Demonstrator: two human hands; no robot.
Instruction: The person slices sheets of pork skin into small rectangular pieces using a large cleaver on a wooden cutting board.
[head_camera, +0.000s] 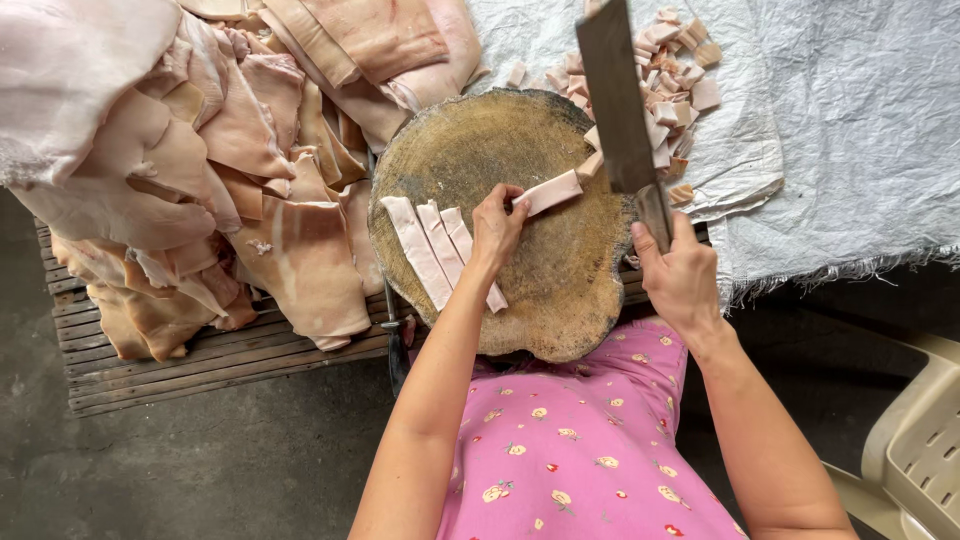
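Right hand (678, 272) grips cleaver (618, 100); left hand (496, 222) pins strip (548, 192).

A large heap of pale pink pork skin sheets (230, 150) lay piled at the left, draped over a low slatted bamboo platform (200, 360). A white woven sack cloth (850, 130) was spread across the upper right, its frayed edge hanging over dark ground. On that cloth, near its left edge, sat a small pile of cut pink squares (672, 95). A grey concrete floor (200, 470) filled the lower left. At the lower right corner stood part of a beige plastic chair (915, 450).
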